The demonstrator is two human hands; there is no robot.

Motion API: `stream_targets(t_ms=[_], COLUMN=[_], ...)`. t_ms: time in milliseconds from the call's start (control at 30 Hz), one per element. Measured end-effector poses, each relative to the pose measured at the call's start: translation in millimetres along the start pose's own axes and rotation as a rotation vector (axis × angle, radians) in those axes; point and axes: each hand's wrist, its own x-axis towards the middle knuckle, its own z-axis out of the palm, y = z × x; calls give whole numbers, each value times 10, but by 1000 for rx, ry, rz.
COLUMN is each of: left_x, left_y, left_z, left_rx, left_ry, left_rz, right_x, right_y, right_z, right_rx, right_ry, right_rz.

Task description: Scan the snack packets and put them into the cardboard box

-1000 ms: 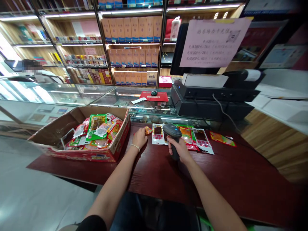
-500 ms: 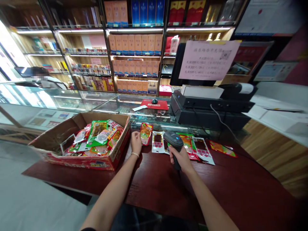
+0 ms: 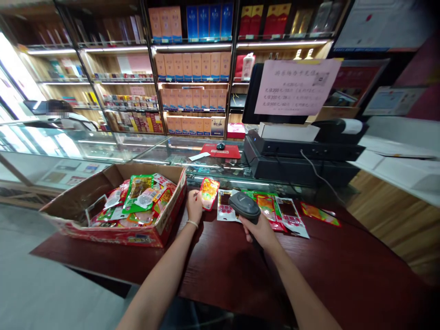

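Note:
My left hand (image 3: pixel 194 206) is closed on a small red and orange snack packet (image 3: pixel 209 193), holding it upright just above the dark red table (image 3: pixel 220 270). My right hand (image 3: pixel 260 231) grips the handle of a black barcode scanner (image 3: pixel 244 206), whose head tilts left toward the packet. Several more snack packets (image 3: pixel 283 211) lie flat on the table behind the scanner. A cardboard box (image 3: pixel 120 208) full of packets sits to the left of my left hand.
A black cash register with a monitor and a pink paper notice (image 3: pixel 297 85) stands behind the table. A glass counter (image 3: pixel 144 149) carries a mouse on a red pad (image 3: pixel 220 150). Stocked shelves fill the back wall. A person sits at far left (image 3: pixel 62 114).
My left hand picked the packet up from the table and turned it upright. The scanner head has tipped down and left toward it.

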Motion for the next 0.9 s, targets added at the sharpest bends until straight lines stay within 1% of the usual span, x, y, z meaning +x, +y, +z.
stream_targets(t_ms=[167, 267, 367, 433, 467, 533, 600, 667, 733, 800, 867, 900], left_x=[-37, -67, -62, -22, 10, 100, 212, 327, 429, 510, 561, 575], left_y=[39, 196, 543, 860, 1028, 1343, 1583, 1711, 1720, 1638, 1516, 1458], left_z=[28, 77, 88, 11, -65, -298, -627, -1022, -1438, -1824, -2134, -2250], left_rx=[-64, -62, -41, -9, 10, 63, 142, 277, 466, 691, 893, 962], left_ry=[-66, -106, -158, -198, -219, -251, -279, -225, -102, -21, -26, -42], left_rz=[-31, -20, 65, 152, 195, 292, 366, 394, 374, 294, 208, 188], right_x=[32, 55, 60, 50, 43, 28, 23, 29, 41, 53, 61, 63], right_y=[-12, -41, -126, -224, -284, -409, -523, -611, -669, -703, -721, -724], right_z=[-41, -59, -71, -63, -51, -2, 83, 204, 353, 511, 655, 714], right_rx=[37, 91, 126, 138, 154, 209, 275, 284, 250, 214, 206, 210], right_ry=[14, 17, 26, 32, 38, 33, -15, -95, -143, -156, -161, -166], right_rz=[-18, -22, -47, -70, -75, -74, -87, -121, -157, -177, -184, -184])
